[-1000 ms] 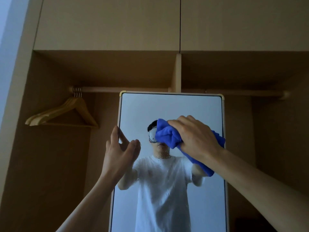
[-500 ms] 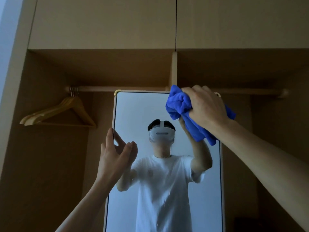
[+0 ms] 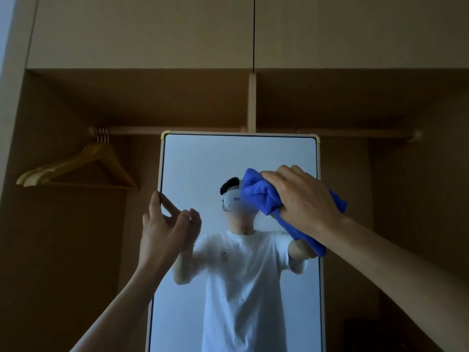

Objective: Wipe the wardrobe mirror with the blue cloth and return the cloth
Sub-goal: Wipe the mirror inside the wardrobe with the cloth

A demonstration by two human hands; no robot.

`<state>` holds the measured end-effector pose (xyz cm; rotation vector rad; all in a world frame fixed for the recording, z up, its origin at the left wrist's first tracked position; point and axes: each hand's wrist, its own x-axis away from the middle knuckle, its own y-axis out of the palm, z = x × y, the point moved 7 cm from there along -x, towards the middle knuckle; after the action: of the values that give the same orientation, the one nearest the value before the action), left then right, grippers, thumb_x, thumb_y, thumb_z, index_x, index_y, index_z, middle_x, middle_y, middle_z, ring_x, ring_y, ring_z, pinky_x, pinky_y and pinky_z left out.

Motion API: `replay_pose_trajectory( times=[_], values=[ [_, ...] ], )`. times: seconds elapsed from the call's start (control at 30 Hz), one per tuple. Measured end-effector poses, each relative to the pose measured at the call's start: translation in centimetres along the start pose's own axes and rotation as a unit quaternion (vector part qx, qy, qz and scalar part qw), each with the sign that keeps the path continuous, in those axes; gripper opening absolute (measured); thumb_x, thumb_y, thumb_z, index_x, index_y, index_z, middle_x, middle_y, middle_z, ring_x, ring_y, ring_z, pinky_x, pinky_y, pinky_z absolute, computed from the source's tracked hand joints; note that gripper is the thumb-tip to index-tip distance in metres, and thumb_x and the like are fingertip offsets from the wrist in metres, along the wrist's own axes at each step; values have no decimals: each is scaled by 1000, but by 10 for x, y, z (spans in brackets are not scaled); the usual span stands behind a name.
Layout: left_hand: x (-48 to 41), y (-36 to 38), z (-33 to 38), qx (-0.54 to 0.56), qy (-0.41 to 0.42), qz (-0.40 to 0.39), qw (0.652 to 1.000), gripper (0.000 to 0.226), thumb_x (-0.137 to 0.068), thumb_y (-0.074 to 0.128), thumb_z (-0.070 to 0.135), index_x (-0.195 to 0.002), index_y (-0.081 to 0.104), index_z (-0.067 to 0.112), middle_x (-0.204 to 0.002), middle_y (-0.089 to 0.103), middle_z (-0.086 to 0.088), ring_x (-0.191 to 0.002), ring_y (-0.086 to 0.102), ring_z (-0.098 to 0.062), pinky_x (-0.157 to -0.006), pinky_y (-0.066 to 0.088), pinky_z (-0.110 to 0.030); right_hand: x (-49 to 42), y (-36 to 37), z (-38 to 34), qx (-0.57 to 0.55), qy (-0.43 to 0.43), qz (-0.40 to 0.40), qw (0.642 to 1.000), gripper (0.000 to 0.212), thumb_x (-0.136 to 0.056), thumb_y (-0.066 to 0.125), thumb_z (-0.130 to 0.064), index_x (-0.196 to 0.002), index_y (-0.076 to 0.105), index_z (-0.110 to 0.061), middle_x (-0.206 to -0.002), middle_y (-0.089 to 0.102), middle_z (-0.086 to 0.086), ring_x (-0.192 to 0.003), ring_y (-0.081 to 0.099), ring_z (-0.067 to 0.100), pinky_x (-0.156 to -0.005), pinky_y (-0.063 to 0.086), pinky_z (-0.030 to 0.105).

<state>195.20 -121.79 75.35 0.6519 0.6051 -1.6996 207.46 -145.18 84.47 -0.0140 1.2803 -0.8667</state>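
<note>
One open wardrobe (image 3: 76, 250) fills the view, and one tall mirror (image 3: 203, 161) stands upright in it, long axis vertical, under one rail (image 3: 203, 130). A bunch of wooden hangers (image 3: 101, 161) hangs far left; their number is unclear. The left grip (image 3: 165, 229) is loose and holds nothing, thumb at the mirror's left edge. The right grip (image 3: 304, 199) clutches one bunched blue cloth (image 3: 261, 196) against the upper right glass, its tail slanting down to the right.
</note>
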Motion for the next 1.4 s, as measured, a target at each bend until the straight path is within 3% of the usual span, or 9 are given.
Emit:
replay_pose_trajectory(
  times=[0.13, 0.33, 0.53, 0.77, 0.93, 1.0, 1.1, 1.27, 1.4],
  values=[
    [1, -1, -2, -6, -6, -2, 1000, 83, -97, 61, 42, -162, 12, 31, -160, 31, -11, -136, 46, -30, -91, 42, -37, -14, -16, 31, 34, 34, 43, 998, 32, -88, 65, -14, -118, 57, -14, -106, 57, 6, -100, 54, 28, -84, 48, 45],
    [0, -1, -2, -14, -9, 2, 1000, 83, -97, 61, 45, -162, 11, 33, -155, 35, -13, -132, 48, -31, -91, 46, -41, -33, -55, 83, 76, 107, 132, 983, 30, -86, 67, -15, -114, 56, -17, -98, 55, 6, -91, 53, 28, -63, 41, 38],
    [1, 0, 0, -23, -12, 8, 1000, 82, -98, 60, 43, -162, 11, 30, -155, 35, -15, -135, 47, -34, -97, 47, -47, -17, -39, 71, 32, 112, 126, 985, 16, -85, 69, -18, -96, 57, -17, -84, 58, -1, -78, 58, 23, -62, 51, 40],
    [7, 0, 4, -36, -20, 8, 999, 83, -97, 60, 45, -162, 11, 31, -158, 32, -16, -138, 44, -37, -104, 46, -54, 20, 0, 59, -42, 137, 55, 988, 21, -89, 65, -19, -109, 59, -17, -91, 61, 1, -79, 60, 20, -72, 55, 42],
    [5, -2, 5, -35, -18, -1, 999, 82, -98, 59, 43, -162, 11, 31, -156, 34, -17, -135, 47, -36, -102, 47, -53, 10, -24, 81, -47, 197, 126, 971, 14, -86, 67, -17, -98, 60, -16, -81, 59, -3, -63, 56, 14, -49, 33, 20],
    [4, -2, 5, -29, -22, -1, 999, 81, -97, 59, 43, -162, 11, 30, -157, 33, -16, -137, 44, -35, -102, 45, -51, 4, -32, 94, -64, 235, 145, 959, 9, -86, 65, -14, -90, 59, -20, -71, 57, -4, -57, 55, 11, -47, 31, 20],
    [-1, -3, 10, -28, -18, 3, 999, 81, -98, 59, 43, -161, 12, 28, -160, 29, -14, -141, 40, -35, -103, 43, -50, 1, -36, 101, -76, 254, 181, 947, 35, -84, 66, -12, -69, 41, -32, -58, 46, -11, -49, 45, 1, -44, 28, 18],
    [-14, -3, 23, -28, 1, -11, 1000, 81, -99, 57, 44, -162, 11, 25, -164, 26, -14, -141, 42, -37, -105, 44, -54, 4, -37, 108, -65, 294, 207, 931, 33, -84, 71, -18, -78, 41, -32, -63, 42, -15, -52, 43, 0, -48, 23, 16],
    [-15, -5, 26, -40, 7, -2, 999, 80, -99, 58, 45, -162, 13, 24, -162, 32, -14, -139, 46, -38, -105, 44, -54, 0, -29, 104, -57, 312, 193, 929, 16, -88, 67, -22, -96, 56, -17, -74, 51, -8, -60, 51, 13, -56, 36, 25]
  ],
)
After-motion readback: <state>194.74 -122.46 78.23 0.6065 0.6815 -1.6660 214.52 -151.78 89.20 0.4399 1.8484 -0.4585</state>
